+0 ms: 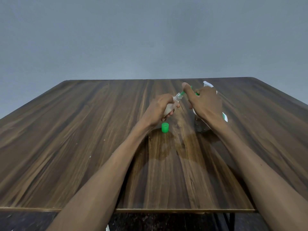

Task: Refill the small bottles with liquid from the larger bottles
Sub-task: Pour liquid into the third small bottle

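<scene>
The left hand (158, 107) grips the small bottle (173, 104), light and squeezable. The right hand (204, 102) clamps the larger bottle (224, 116), its green nozzle (183, 92) at the small bottle's mouth; hold both by their bodies.

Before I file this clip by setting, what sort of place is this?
Probably a plain indoor room with a work table, not clearly a kitchen or lab. Only a wood-grain table against a bare grey wall shows, with a loose green cap and a small bottle in the left hand.
</scene>
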